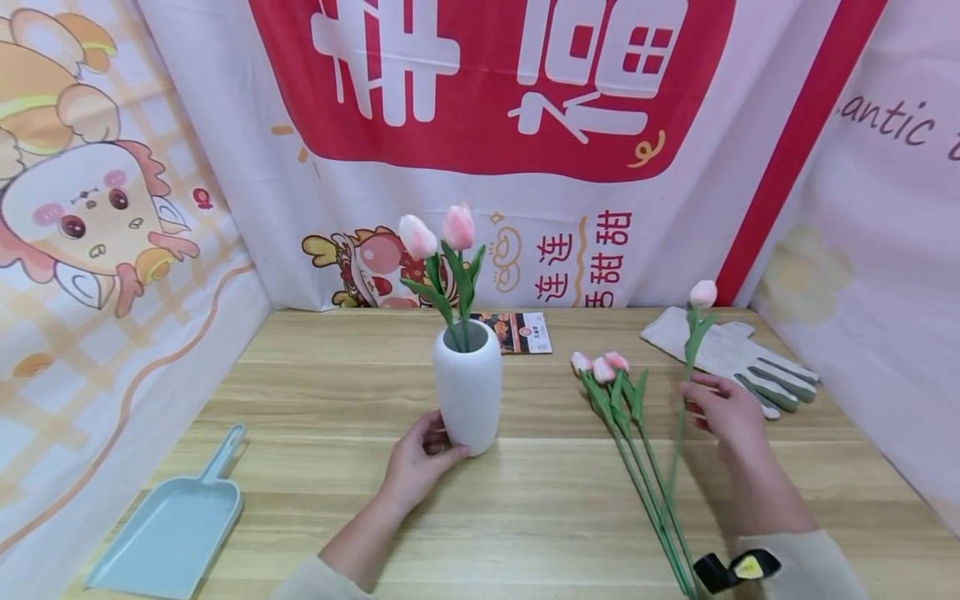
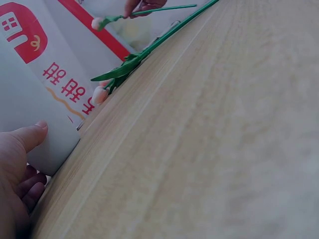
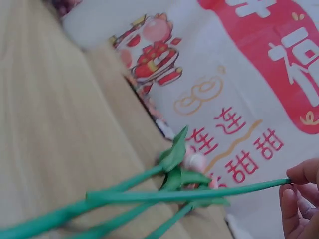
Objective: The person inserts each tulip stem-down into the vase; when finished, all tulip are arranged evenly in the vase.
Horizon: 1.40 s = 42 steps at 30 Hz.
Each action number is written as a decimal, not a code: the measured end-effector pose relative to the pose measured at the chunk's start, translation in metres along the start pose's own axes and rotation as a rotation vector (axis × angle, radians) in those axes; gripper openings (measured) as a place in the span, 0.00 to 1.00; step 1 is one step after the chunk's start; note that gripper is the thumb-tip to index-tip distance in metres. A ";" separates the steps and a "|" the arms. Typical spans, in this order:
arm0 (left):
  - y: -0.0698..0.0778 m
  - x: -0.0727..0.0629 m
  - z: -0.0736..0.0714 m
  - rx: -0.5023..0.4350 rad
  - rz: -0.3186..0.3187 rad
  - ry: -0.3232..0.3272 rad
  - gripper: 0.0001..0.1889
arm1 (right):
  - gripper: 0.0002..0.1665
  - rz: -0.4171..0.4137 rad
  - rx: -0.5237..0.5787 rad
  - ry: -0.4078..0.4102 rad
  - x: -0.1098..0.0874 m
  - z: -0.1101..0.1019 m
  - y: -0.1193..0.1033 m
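Observation:
A white vase (image 1: 468, 400) stands upright on the table with two pink-and-white artificial tulips (image 1: 459, 229) in it. My left hand (image 1: 422, 462) holds the vase low down, thumb along its front and fingers curled at its side; the left wrist view shows the thumb (image 2: 36, 135) against the wall. My right hand (image 1: 727, 408) pinches the green stem of a single tulip (image 1: 702, 294), its bloom up and its stem hanging down. To the left of that hand, several more tulips (image 1: 630, 442) lie on the table, blooms pointing away from me.
A light blue dustpan (image 1: 176, 525) lies at the left. Beyond my right hand is a grey-and-white work glove (image 1: 712, 346). A printed card (image 1: 525, 333) lies behind the vase. Printed cloth (image 1: 675, 208) hangs along the table's back edge.

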<state>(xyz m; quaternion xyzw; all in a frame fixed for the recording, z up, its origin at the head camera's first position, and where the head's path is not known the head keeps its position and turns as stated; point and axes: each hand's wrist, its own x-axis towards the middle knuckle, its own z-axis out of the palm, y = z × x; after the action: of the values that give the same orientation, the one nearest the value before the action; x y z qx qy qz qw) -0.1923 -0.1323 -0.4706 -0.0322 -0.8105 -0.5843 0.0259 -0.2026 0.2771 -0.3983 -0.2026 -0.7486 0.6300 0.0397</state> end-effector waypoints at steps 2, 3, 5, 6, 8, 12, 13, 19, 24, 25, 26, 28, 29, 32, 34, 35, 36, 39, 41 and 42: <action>0.000 0.000 0.000 0.000 0.001 -0.001 0.31 | 0.13 0.003 0.095 0.026 -0.001 0.004 -0.008; 0.000 0.000 0.000 -0.001 0.002 -0.001 0.31 | 0.12 0.003 0.137 0.037 -0.001 0.006 -0.011; 0.000 0.000 0.000 -0.001 0.005 0.001 0.31 | 0.12 0.007 0.225 0.062 -0.002 0.012 -0.018; 0.000 0.000 0.000 -0.001 0.006 0.001 0.31 | 0.12 0.006 0.264 0.076 -0.003 0.016 -0.020; 0.000 0.000 0.000 -0.004 0.008 0.001 0.31 | 0.12 0.002 0.328 0.106 -0.003 0.023 -0.026; 0.000 0.000 0.000 -0.003 0.007 0.003 0.30 | 0.13 -0.032 0.414 0.142 -0.004 0.039 -0.034; 0.000 0.000 0.000 -0.003 0.006 0.003 0.30 | 0.13 -0.043 0.438 0.150 -0.003 0.043 -0.036; -0.001 0.000 0.000 0.008 0.017 0.007 0.30 | 0.14 -0.090 0.544 0.203 -0.003 0.063 -0.046; -0.001 0.000 0.001 0.010 0.035 0.006 0.30 | 0.15 -0.118 0.638 0.246 -0.004 0.075 -0.056; -0.001 0.000 0.001 0.003 0.027 0.006 0.30 | 0.15 -0.129 0.651 0.253 -0.005 0.077 -0.058; -0.001 0.000 0.001 0.004 0.027 0.005 0.30 | 0.15 -0.136 0.669 0.260 -0.005 0.079 -0.061; -0.001 0.000 0.001 -0.004 0.016 0.005 0.30 | 0.15 -0.152 0.712 0.271 -0.006 0.082 -0.067; -0.001 0.000 0.001 -0.004 0.016 0.005 0.30 | 0.15 -0.159 0.729 0.278 -0.007 0.084 -0.070; -0.001 0.001 0.001 -0.003 0.015 0.005 0.30 | 0.16 -0.172 0.787 0.296 -0.009 0.087 -0.081; -0.001 0.001 0.000 -0.002 0.015 0.006 0.30 | 0.18 -0.171 0.821 0.304 -0.013 0.088 -0.088; -0.002 0.001 0.000 -0.002 0.015 0.005 0.30 | 0.18 -0.171 0.828 0.307 -0.014 0.088 -0.091; -0.002 0.001 0.000 -0.002 0.016 0.005 0.30 | 0.19 -0.173 0.834 0.307 -0.016 0.089 -0.095; -0.002 0.001 0.000 -0.006 0.016 0.003 0.30 | 0.22 -0.175 0.844 0.299 -0.022 0.090 -0.105; -0.002 0.001 0.000 -0.006 0.017 0.003 0.31 | 0.23 -0.183 0.847 0.292 -0.025 0.090 -0.111; -0.002 0.001 0.000 -0.007 0.016 0.003 0.31 | 0.23 -0.186 0.849 0.289 -0.027 0.091 -0.114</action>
<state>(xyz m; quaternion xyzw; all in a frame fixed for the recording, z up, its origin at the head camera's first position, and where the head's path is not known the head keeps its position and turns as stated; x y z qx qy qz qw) -0.1934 -0.1326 -0.4725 -0.0380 -0.8082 -0.5868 0.0319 -0.2349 0.1695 -0.3022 -0.1861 -0.4261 0.8400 0.2796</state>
